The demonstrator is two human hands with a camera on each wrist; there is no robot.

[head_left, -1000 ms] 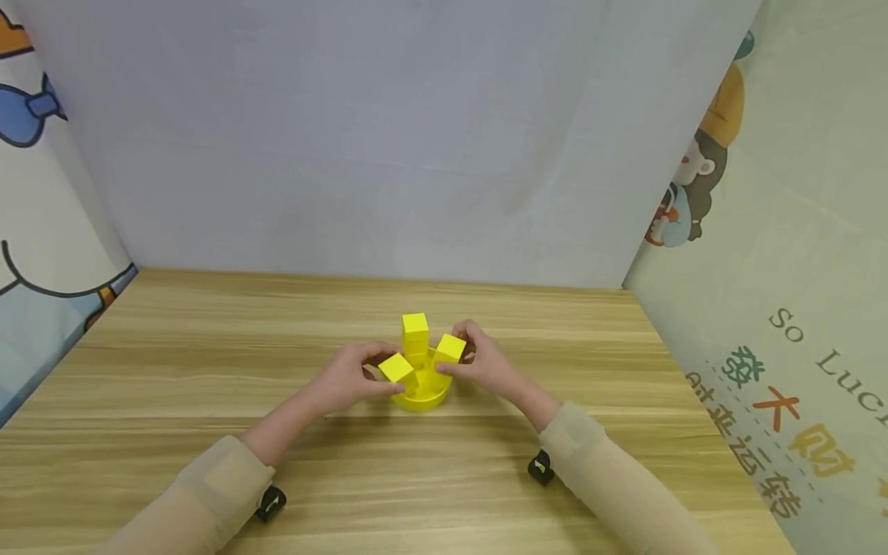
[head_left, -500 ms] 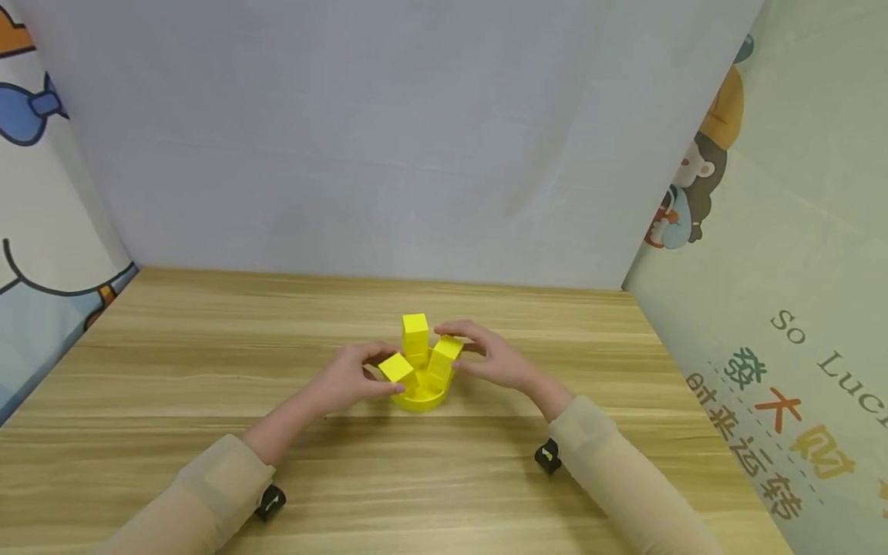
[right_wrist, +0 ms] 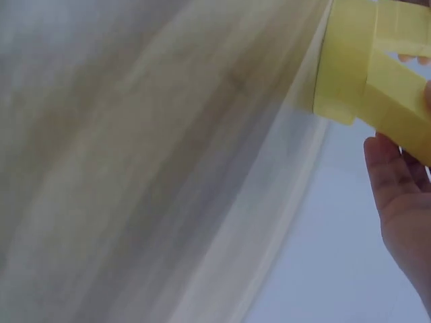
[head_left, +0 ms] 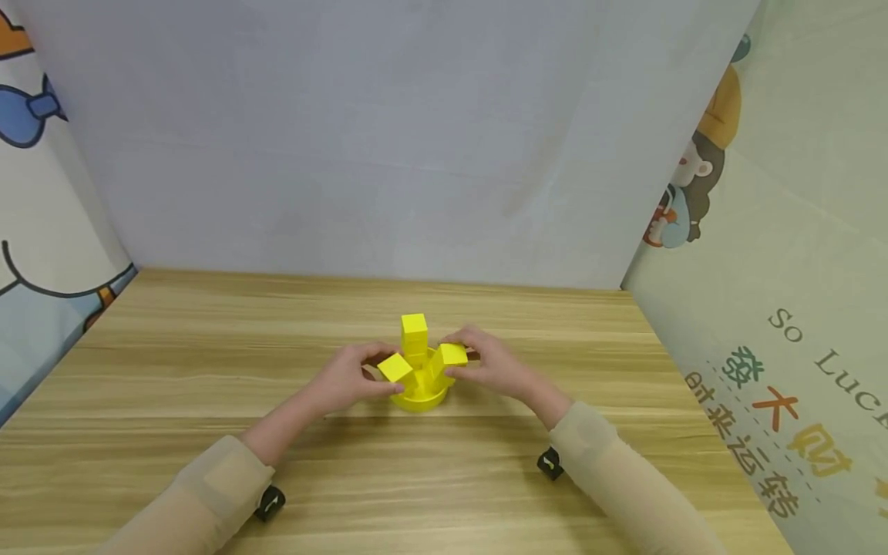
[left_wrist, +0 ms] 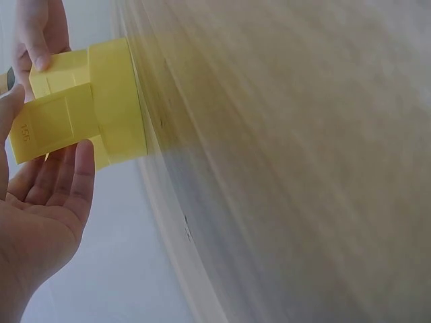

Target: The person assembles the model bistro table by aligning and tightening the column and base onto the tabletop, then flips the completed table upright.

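Observation:
A round yellow dish (head_left: 420, 403) stands on the table, with three yellow rectangular blocks rising from it. My left hand (head_left: 348, 378) holds the left block (head_left: 395, 368) between thumb and fingers; in the left wrist view that block (left_wrist: 54, 124) bears a small number near its free end. On the other side my right hand (head_left: 498, 370) pinches the right block (head_left: 453, 354), which tilts outward; the right wrist view shows its slanted side (right_wrist: 399, 101). The back block (head_left: 415, 336) stands upright, untouched by either hand. The blocks' lower ends are partly hidden inside the dish.
The wood-grain table (head_left: 277, 324) extends around the dish. A plain pale cloth (head_left: 381, 154) hangs behind it, and printed cloths (head_left: 798, 270) line the sides. Black wrist devices (head_left: 270, 502) sit at both sleeves.
My right hand loosened from the right block, shifted, and now grips it again; the block leans farther outward to the right. My left hand and its block stay put.

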